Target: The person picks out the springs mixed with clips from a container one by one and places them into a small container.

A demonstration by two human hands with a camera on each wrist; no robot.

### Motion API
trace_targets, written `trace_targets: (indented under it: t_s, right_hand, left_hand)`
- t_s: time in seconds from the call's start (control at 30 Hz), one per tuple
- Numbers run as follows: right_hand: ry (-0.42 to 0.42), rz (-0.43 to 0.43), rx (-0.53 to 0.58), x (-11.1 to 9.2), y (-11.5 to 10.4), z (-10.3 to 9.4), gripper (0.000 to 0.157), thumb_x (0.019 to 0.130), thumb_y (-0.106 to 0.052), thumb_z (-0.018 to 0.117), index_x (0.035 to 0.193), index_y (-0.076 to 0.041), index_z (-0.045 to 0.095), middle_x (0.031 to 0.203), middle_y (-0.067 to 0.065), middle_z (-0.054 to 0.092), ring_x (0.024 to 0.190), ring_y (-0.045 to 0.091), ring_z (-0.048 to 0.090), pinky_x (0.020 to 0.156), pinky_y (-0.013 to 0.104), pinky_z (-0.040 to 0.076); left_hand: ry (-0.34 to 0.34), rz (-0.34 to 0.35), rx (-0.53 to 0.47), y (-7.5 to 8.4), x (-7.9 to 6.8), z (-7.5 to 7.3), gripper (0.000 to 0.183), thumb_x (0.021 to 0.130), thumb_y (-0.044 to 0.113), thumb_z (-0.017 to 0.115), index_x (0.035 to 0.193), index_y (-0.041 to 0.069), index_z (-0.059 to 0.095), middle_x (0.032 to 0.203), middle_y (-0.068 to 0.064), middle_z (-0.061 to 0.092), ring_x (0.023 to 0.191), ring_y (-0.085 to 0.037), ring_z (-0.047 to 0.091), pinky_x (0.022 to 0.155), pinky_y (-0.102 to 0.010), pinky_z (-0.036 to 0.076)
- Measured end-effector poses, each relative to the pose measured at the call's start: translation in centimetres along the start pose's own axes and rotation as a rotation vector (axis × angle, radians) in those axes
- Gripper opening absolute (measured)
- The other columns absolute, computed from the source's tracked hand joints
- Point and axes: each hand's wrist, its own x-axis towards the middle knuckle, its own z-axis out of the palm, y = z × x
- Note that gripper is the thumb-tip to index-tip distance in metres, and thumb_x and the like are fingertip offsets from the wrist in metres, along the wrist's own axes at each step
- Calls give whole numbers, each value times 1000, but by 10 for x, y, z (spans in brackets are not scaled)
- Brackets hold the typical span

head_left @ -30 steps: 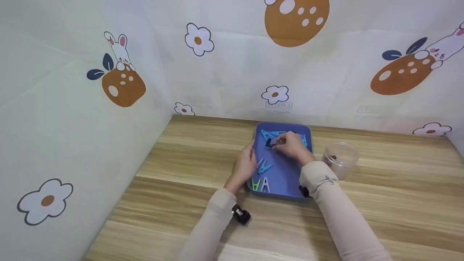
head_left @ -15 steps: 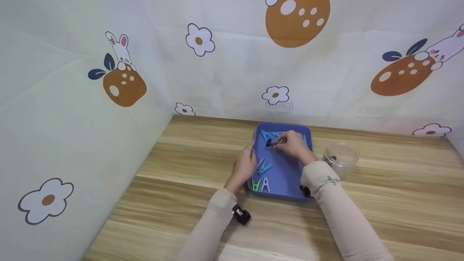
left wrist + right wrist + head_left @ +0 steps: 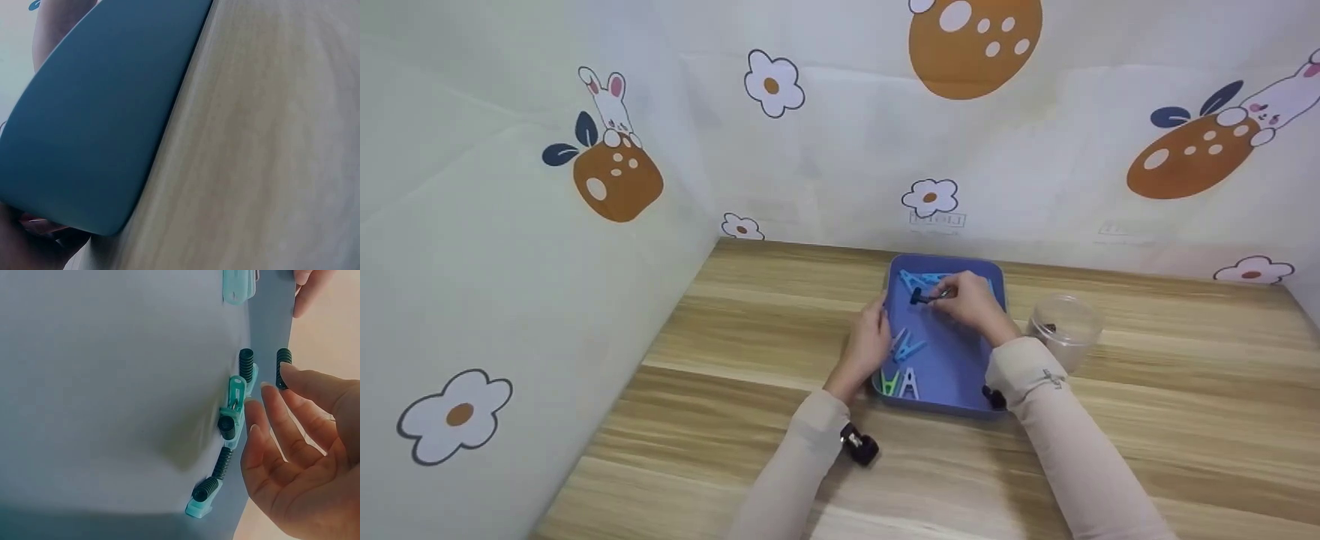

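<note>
My right hand (image 3: 971, 304) is over the back part of a blue tray (image 3: 945, 367). In the right wrist view its thumb and forefinger pinch a small black ribbed cylinder (image 3: 283, 355), threaded like a screw. Several similar black cylinders (image 3: 246, 363) lie by blue clothespins (image 3: 237, 389) along the tray's back. My left hand (image 3: 870, 341) grips the tray's left side, fingers along the wall and thumb at the rim. Inside, near that hand, lie a blue clothespin (image 3: 908, 345), a green clothespin (image 3: 889, 383) and a pale clothespin (image 3: 910, 383).
A clear round jar (image 3: 1066, 349) stands right of the tray beside my right forearm, with something small and dark inside. The wooden table (image 3: 750, 330) runs back to a printed cloth wall (image 3: 825, 172).
My right hand shifts very slightly right and keeps its pinch on the black cylinder. The left hand and the tray stay in place.
</note>
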Motion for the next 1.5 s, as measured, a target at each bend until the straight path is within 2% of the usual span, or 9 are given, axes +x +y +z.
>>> trace_targets:
  t_s: [0.57, 0.83, 0.97, 1.2, 1.33, 1.5]
  right_hand:
    - [40, 31, 40, -10, -2, -8, 14, 95, -4, 73, 105, 4, 79, 96, 19, 77, 71, 13, 62, 61, 21, 48]
    - [73, 3, 16, -12, -7, -15, 14, 95, -7, 76, 103, 4, 78, 97, 21, 78, 77, 19, 67, 63, 22, 48]
    - [68, 4, 15, -12, -9, -17, 14, 96, -6, 75, 104, 5, 78, 99, 21, 78, 78, 19, 67, 62, 22, 48]
    - [63, -10, 24, -14, -10, -19, 14, 95, -4, 75, 103, 6, 78, 96, 21, 77, 70, 11, 62, 60, 20, 48]
    - [55, -6, 37, -15, -11, -21, 14, 95, -4, 74, 103, 7, 78, 95, 21, 77, 68, 8, 60, 60, 19, 48]
    - [41, 9, 42, -18, -14, -24, 14, 96, -4, 74, 104, 7, 77, 98, 22, 76, 71, 10, 62, 61, 19, 50]
  left_hand:
    - [-2, -10, 14, 0, -1, 0, 44, 109, 0, 40, 150, -12, 48, 152, -30, 53, 144, -41, 51, 122, -49, 41]
    - [71, 73, 89, -5, -1, 3, 40, 106, -4, 44, 143, -15, 55, 138, -35, 61, 130, -47, 60, 112, -56, 50]
    - [65, 51, 77, -5, -1, 3, 40, 107, -3, 44, 144, -14, 54, 140, -35, 60, 132, -47, 60, 113, -55, 49]
    - [38, -20, 80, -1, -4, 1, 42, 109, 3, 43, 149, -7, 53, 145, -31, 59, 135, -44, 58, 114, -54, 49]
    - [32, -33, 80, 0, -4, 1, 43, 110, 4, 43, 150, -7, 53, 146, -30, 58, 136, -44, 58, 115, -54, 48]
    - [28, -43, 82, 1, -4, 0, 43, 110, 4, 43, 150, -6, 53, 146, -29, 59, 136, -43, 57, 116, -53, 47]
